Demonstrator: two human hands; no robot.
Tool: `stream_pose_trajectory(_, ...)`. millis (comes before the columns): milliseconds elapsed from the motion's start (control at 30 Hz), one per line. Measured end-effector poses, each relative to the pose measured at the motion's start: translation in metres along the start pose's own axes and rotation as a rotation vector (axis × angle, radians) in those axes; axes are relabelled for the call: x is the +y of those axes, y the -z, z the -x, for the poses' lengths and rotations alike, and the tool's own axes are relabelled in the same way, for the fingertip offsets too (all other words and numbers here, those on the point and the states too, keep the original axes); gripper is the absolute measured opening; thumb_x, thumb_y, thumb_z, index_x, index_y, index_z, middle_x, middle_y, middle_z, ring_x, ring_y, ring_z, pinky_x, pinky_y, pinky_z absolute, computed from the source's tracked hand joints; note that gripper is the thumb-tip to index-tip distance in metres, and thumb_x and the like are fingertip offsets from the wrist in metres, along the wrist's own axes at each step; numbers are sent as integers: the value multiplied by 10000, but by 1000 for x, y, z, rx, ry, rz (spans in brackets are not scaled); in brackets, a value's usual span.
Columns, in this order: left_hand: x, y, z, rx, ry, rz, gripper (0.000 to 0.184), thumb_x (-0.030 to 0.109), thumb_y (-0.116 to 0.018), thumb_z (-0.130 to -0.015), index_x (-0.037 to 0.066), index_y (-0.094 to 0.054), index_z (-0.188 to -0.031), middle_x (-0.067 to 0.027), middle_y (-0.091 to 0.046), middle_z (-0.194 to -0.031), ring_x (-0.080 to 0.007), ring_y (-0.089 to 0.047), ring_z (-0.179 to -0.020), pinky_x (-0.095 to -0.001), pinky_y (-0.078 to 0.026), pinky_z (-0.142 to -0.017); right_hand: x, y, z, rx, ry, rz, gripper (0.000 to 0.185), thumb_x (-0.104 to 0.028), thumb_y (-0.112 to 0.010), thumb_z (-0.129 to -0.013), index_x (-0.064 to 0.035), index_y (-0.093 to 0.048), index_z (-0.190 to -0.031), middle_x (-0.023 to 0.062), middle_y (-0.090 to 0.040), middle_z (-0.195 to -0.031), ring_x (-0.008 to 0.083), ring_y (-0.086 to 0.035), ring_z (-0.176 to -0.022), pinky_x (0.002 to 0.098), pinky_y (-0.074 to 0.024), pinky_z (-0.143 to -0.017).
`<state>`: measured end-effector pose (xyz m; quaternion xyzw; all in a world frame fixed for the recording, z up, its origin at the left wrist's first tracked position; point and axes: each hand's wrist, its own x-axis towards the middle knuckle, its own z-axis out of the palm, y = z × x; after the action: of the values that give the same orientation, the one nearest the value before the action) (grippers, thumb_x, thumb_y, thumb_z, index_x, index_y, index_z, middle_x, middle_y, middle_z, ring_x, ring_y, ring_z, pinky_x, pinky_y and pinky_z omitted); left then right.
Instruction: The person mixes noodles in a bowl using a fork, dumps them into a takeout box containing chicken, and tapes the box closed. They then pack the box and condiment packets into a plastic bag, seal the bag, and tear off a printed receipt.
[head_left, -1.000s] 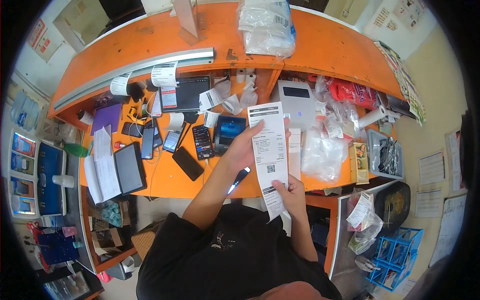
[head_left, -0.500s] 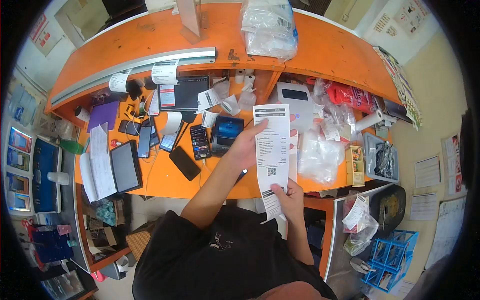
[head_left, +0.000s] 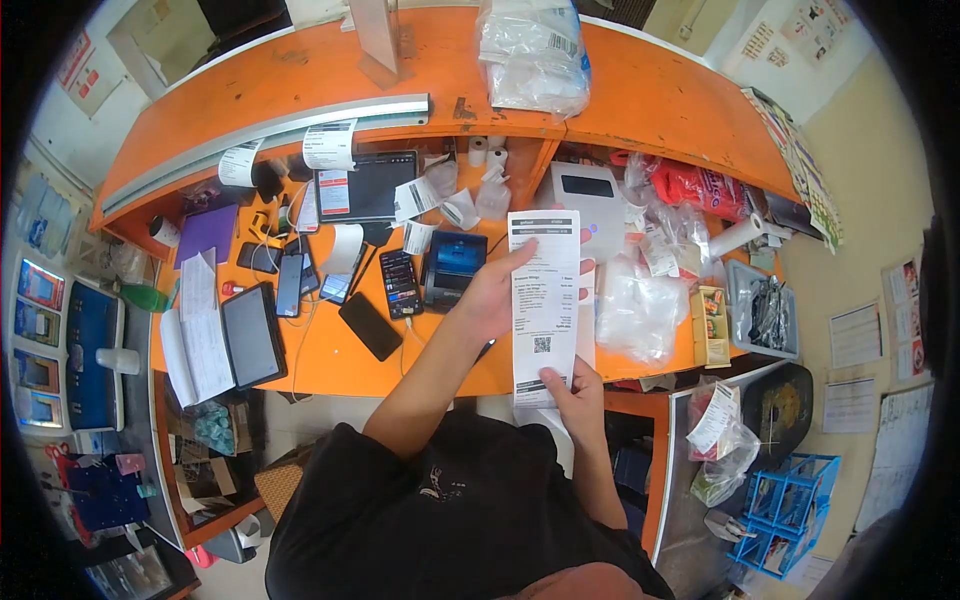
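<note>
A long printed receipt (head_left: 543,300) with a square code hangs upright before my chest. My left hand (head_left: 497,295) grips its upper left edge, thumb on the front and fingers behind, their tips showing past the right edge. Lower down, my right hand (head_left: 577,400) pinches the receipt near its bottom, thumb over the print. The paper's lower end is bent back below that thumb. Behind my left hand is a black label printer (head_left: 455,270), with a lit phone (head_left: 401,284) beside it and a dark phone (head_left: 370,326) nearer to me.
On the orange desk (head_left: 325,350) are a tablet (head_left: 252,335), a notebook (head_left: 200,345), a white printer (head_left: 583,205), plastic bags (head_left: 640,315) and a yellow box (head_left: 711,327). A grey bin (head_left: 762,310) stands at the right. A raised orange shelf (head_left: 280,75) spans the back.
The receipt's lower end, hanging loose to the left earlier, is now folded back under my right thumb. Both hands keep their grip and have barely moved since half a second ago.
</note>
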<state>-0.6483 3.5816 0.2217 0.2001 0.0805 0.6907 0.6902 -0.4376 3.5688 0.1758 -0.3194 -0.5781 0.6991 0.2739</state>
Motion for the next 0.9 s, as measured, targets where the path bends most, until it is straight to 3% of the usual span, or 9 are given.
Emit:
stream_pose_trajectory(333, -2, -1, 5, 6, 12, -5, 567, 316, -398, -1038, 157, -224, -1554, -133, -335, -1565, -374, -352, -1420, -528, -368, -1116, 4, 3, 4, 58, 26, 28, 269, -151, -569, -1006, 57, -621, -1169, 54, -686, -1005, 82, -606, -862, 226, -482, -776)
stream_pose_trajectory(533, 9, 6, 17, 168, -99, -145, 525, 262, -420, -1046, 102, -293, -1530, -113, -427, -1504, -257, -449, -1358, -398, -376, -1110, -2, 24, -1, 124, 51, 188, 271, -198, -580, -1004, 54, -656, -1069, 32, -680, -848, 53, -573, -735, 228, -465, -657)
stream_pose_trajectory(567, 11, 3, 19, 248, -242, -295, 522, 217, -442, -1039, 78, -311, -1525, -102, -450, -1485, -214, -477, -1326, -369, -359, -1113, -5, 30, -2, 140, 48, 251, 273, -206, -591, -998, 53, -664, -1048, 31, -679, -809, 51, -570, -709, 234, -462, -628)
stream_pose_trajectory(600, 11, -6, 22, 285, -534, -720, 509, 208, -468, -1023, 69, -347, -1497, -110, -471, -1461, -229, -488, -1312, -387, -344, -1122, -9, 34, -4, 158, 45, 314, 276, -213, -602, -992, 52, -672, -1027, 31, -678, -771, 48, -567, -682, 239, -459, -599)
stream_pose_trajectory(633, 11, -15, 24, 464, -829, -1140, 496, 200, -494, -1006, 59, -383, -1468, -118, -492, -1438, -244, -499, -1299, -404, -329, -1131, -12, 37, -5, 175, 52, 363, 245, -180, -629, -974, 57, -677, -1011, 26, -691, -805, 37, -572, -697, 212, -448, -603)
stream_pose_trajectory(700, 14, -39, 26, 271, -919, -1689, 410, 203, -505, -998, 96, -489, -1393, -98, -570, -1344, -237, -529, -1270, -443, -294, -1150, -37, 36, -6, 141, 80, 606, 239, -209, -660, -946, 26, -698, -974, 93, -676, -708, 88, -592, -602, 254, -446, -553)
stream_pose_trajectory(767, 12, -65, 35, -114, -423, -1886, 336, 208, -509, -994, 95, -569, -1305, -86, -639, -1225, -240, -578, -1204, -479, -243, -1173, -47, 35, -9, 90, 77, 689, 240, -241, -703, -904, -8, -714, -959, 156, -658, -662, 189, -641, -550, 308, -457, -525)
stream_pose_trajectory(867, -5, -27, 27, -331, 58, -2030, 239, 254, -534, -967, 125, -663, -1122, -91, -692, -1032, -270, -636, -1042, -567, -283, -1131, -64, 33, -14, 14, 177, 855, 266, -261, -710, -893, -5, -713, -962, 165, -662, -670, 242, -660, -568, 342, -474, -539)
stream_pose_trajectory(900, -12, -7, 27, -367, -54, -2027, 200, 284, -558, -970, 138, -663, -1059, -41, -689, -957, -254, -654, -957, -539, -287, -1141, -69, 33, -14, -19, 203, 898, 253, -265, -698, -896, -24, -718, -969, 187, -660, -689, 296, -656, -586, 362, -484, -556)
